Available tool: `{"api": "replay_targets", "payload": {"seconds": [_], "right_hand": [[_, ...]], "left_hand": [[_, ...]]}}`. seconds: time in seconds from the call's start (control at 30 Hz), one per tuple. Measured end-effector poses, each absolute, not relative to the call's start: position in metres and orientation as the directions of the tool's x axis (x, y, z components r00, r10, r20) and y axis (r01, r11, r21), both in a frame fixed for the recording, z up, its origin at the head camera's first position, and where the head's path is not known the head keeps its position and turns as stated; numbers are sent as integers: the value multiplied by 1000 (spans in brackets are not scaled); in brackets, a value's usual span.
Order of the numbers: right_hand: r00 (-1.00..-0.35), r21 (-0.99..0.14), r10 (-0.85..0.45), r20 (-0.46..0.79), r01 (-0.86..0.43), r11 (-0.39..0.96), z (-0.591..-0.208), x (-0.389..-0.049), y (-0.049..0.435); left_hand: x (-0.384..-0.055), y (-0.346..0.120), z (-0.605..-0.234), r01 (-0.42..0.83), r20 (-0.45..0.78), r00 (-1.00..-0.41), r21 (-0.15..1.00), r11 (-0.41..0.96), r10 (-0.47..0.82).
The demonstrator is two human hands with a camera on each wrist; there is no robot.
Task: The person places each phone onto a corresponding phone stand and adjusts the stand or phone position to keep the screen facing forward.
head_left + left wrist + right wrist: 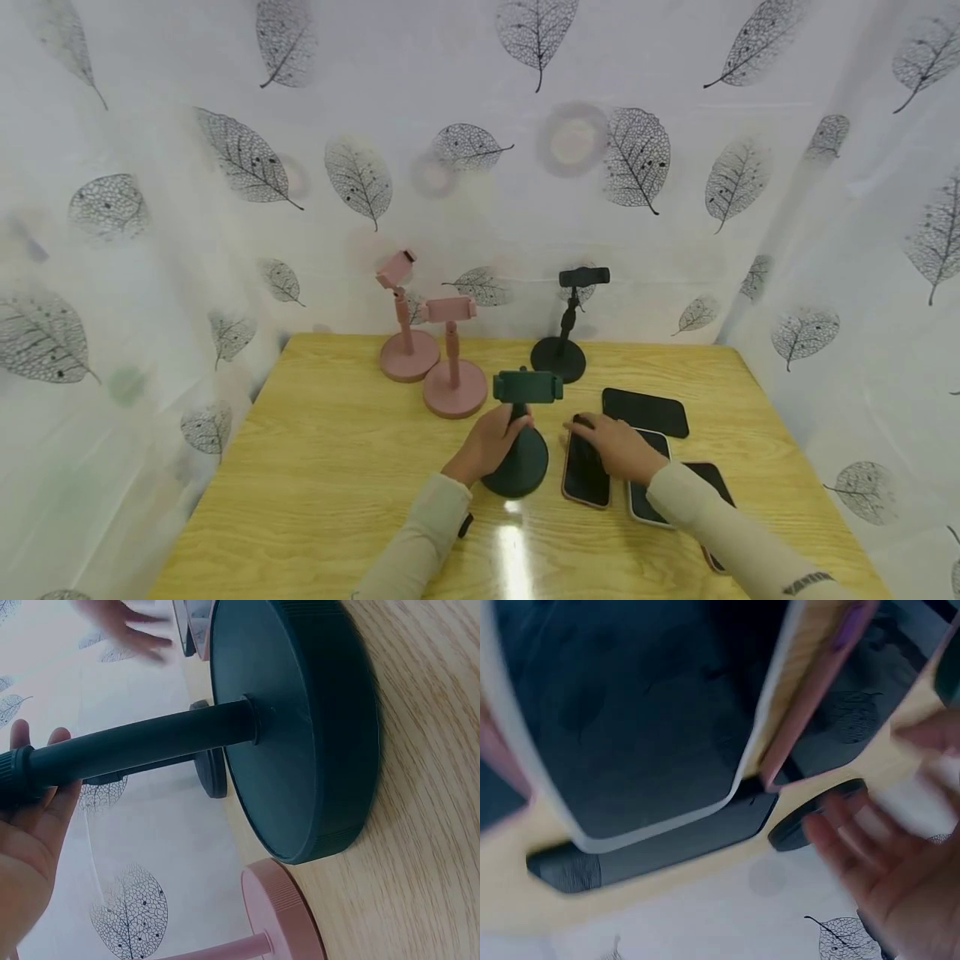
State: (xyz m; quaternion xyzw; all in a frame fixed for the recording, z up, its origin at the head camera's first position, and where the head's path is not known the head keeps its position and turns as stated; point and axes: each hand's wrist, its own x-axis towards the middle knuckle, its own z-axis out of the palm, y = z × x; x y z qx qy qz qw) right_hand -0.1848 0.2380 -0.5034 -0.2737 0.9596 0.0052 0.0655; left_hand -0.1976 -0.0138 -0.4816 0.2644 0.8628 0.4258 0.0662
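My left hand (486, 442) grips the stem of a dark green phone stand (527, 387) near the middle of the table. In the left wrist view its fingers (60, 806) pass behind the green stem (150, 744), and the round base (281, 727) meets the wood. My right hand (624, 448) is over the upper part of a pink-edged smartphone (587, 475) lying screen up. Blurred in the right wrist view, this hand (900, 870) has loosely extended fingers, apart from the phones, and holds nothing.
Beside the right hand lie a white-edged phone (649, 507), a black phone (645, 412) and another pink-edged phone (712, 479), partly under the sleeve. Two pink phone stands (455, 392) (408, 357) and a black one (558, 360) stand at the back, before a leaf-patterned curtain (465, 208).
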Motion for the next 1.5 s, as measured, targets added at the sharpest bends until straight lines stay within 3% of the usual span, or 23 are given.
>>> {"api": "replay_targets", "payload": {"seconds": [0.07, 0.13, 0.23, 0.33, 0.6, 0.9, 1.03, 1.23, 1.5], "right_hand": [[-940, -144, -318, -128, -299, 943, -503, -183, 229], [-978, -220, -137, -159, -100, 970, -507, -182, 221], [-975, -227, 29, -219, 80, 971, -519, -180, 212], [-968, -211, 110, -224, 158, 965, -532, -179, 203], [-979, -167, 157, -132, 179, 970, -541, -178, 189], [-960, -297, 233, -153, 270, 916, -551, -182, 196], [-966, -425, 223, -128, 257, 868, -541, -182, 205], [-987, -619, 160, -8, 130, 774, -528, -179, 211], [-974, -696, 118, 194, -51, 717, -493, -165, 208]], "left_hand": [[-198, -15, -482, 399, 111, -854, 768, 501, 509], [-198, -15, -481, 399, 113, -855, 767, 502, 507], [-197, -16, -482, 403, 120, -854, 767, 499, 506], [-196, -17, -483, 404, 124, -857, 765, 502, 500], [-194, -17, -484, 393, 111, -862, 762, 514, 495], [-194, -14, -486, 410, 122, -853, 758, 507, 507], [-196, -13, -485, 415, 120, -845, 762, 497, 521], [-199, -15, -483, 402, 120, -843, 788, 467, 524], [-200, -19, -484, 384, 136, -836, 837, 390, 531]]}}
